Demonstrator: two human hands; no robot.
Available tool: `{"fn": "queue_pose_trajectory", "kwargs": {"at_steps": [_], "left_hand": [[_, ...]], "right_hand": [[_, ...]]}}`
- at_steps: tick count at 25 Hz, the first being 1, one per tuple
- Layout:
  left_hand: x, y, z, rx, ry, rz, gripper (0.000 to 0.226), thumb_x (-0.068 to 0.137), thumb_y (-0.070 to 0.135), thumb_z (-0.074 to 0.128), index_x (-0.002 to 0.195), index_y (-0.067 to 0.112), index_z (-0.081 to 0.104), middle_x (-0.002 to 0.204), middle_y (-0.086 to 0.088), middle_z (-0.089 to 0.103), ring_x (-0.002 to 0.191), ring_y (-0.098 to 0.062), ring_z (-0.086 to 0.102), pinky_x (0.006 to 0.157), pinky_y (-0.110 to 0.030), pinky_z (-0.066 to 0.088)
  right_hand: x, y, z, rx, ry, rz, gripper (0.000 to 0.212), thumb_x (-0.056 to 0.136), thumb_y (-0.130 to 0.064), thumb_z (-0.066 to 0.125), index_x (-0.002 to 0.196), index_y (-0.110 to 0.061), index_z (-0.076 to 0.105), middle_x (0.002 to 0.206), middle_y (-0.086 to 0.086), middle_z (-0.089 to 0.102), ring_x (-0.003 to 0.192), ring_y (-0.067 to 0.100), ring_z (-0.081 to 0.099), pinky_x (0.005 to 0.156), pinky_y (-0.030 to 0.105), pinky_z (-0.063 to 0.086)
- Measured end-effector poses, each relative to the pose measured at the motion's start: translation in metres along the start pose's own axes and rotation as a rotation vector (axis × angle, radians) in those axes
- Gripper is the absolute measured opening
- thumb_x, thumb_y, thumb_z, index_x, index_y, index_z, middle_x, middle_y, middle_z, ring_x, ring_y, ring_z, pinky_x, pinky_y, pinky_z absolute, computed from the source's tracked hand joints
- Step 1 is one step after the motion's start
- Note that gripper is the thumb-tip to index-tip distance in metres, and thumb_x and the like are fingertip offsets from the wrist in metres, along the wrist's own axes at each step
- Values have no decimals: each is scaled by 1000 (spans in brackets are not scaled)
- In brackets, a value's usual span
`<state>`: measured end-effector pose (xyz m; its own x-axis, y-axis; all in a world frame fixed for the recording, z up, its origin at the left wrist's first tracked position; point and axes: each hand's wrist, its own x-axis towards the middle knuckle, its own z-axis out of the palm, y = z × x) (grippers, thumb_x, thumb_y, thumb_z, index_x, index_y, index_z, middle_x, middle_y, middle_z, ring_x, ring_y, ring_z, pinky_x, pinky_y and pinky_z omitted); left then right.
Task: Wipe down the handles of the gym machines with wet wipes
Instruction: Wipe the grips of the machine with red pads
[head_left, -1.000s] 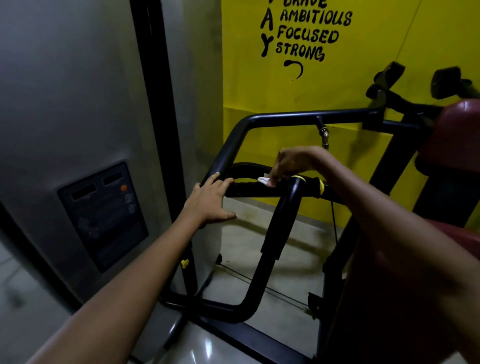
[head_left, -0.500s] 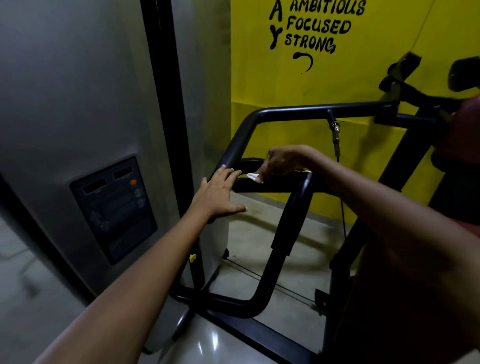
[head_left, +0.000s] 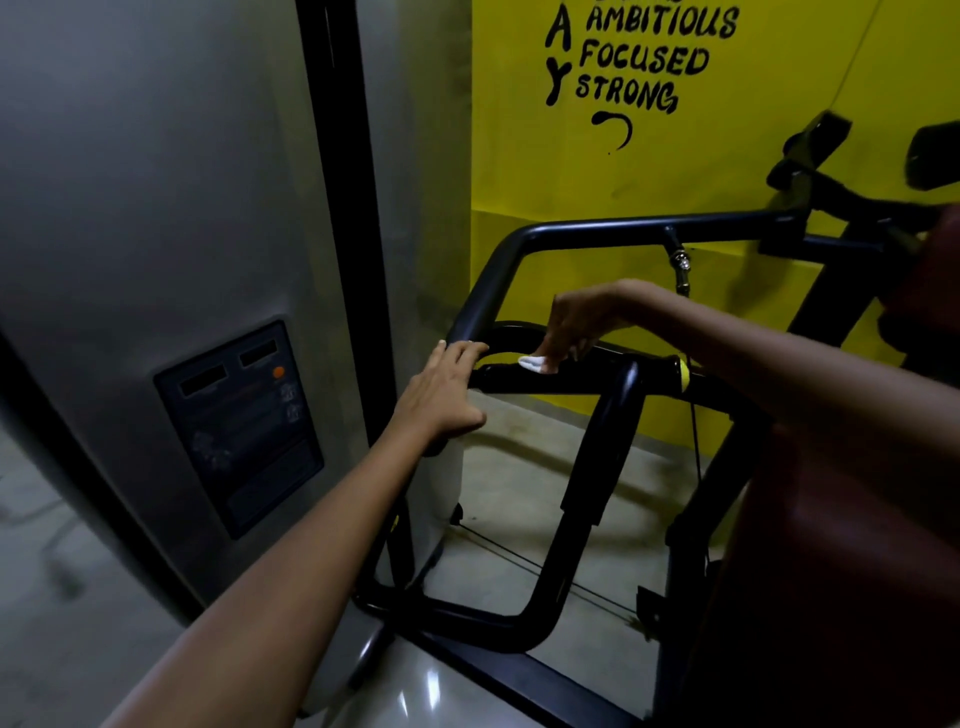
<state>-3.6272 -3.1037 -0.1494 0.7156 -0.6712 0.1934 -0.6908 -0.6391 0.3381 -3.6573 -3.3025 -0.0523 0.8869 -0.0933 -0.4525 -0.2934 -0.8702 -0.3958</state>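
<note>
Your right hand (head_left: 574, 325) pinches the wet wipe (head_left: 535, 362) onto the black handle (head_left: 576, 371), whose long axis runs left–right — your left hand (head_left: 441, 395), fingers spread flat, rests on its left end, so wipe rightward

Single head-worn wide-angle view, looking forward and down along both outstretched arms.

Taken from standing height, close to a black gym machine frame (head_left: 587, 499). Faces a yellow wall (head_left: 779, 104) with painted lettering, top rows cut off by the upper edge. Left hand (head_left: 441, 395) and right hand (head_left: 576, 322) near centre, at arm's reach, on the black handle (head_left: 571, 371). Grey weight-stack cover (head_left: 156, 208) fills the left side, very near; red pad (head_left: 841, 571) crowds the right edge. Straight lines bow toward the borders. No second view to share with.
</note>
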Motion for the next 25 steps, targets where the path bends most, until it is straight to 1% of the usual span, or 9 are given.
{"fn": "queue_pose_trajectory", "kwargs": {"at_steps": [2,5,9,12,15,17,19,22,25], "left_hand": [[-2,0,-2,-54,31,0,79,73,14,63,144,21,27,148,0,28,144,-24,13,99,-41,37],[-3,1,-2,-46,20,10,79,72,15,64,143,21,28,147,0,30,144,-24,14,97,-40,38],[-3,1,-2,-35,26,3,80,72,17,65,143,21,27,147,0,29,143,-24,14,98,-41,38],[-2,2,-1,33,-7,11,81,74,22,65,144,21,25,148,0,27,144,-26,12,97,-43,39],[0,2,1,186,-69,44,84,77,36,66,146,21,22,151,-1,22,144,-32,8,99,-47,38],[1,2,2,238,-95,47,87,79,44,65,148,22,18,153,0,20,144,-34,5,102,-48,36],[2,2,3,253,-99,48,88,79,51,64,148,23,16,153,0,20,144,-34,3,103,-49,35],[2,1,4,233,-101,45,86,79,60,60,147,25,19,151,0,29,145,-33,3,103,-49,34],[3,-1,5,197,-84,44,85,77,68,56,144,26,24,148,0,36,145,-32,3,103,-48,34]], "right_hand": [[2,-6,8,-26,32,-50,27,75,-15,76,98,-3,71,78,4,69,61,9,49,52,16,41],[6,-14,20,22,32,-128,30,78,-9,72,107,-8,69,59,-17,65,62,4,49,54,13,41],[-3,-7,6,-23,-27,-122,30,77,-8,72,107,-2,69,84,2,72,87,16,61,78,29,50],[3,-22,18,-51,22,-125,30,76,-10,74,105,-4,70,59,-9,67,66,8,49,58,17,40],[6,-17,21,4,29,-84,35,74,-15,76,106,-2,70,95,17,69,78,17,47,64,23,38],[-6,-1,10,38,-7,-57,24,75,-13,74,97,-4,73,105,22,66,85,19,47,67,26,38],[-28,16,0,56,-34,-50,7,77,-12,71,83,-9,74,94,9,73,84,21,50,70,27,43],[-62,44,-17,6,-3,17,19,81,-21,64,84,-4,71,55,-7,59,61,11,44,51,17,39],[-93,75,-32,59,28,44,14,80,-21,64,75,-14,76,75,-1,73,76,14,61,61,12,50]]}}
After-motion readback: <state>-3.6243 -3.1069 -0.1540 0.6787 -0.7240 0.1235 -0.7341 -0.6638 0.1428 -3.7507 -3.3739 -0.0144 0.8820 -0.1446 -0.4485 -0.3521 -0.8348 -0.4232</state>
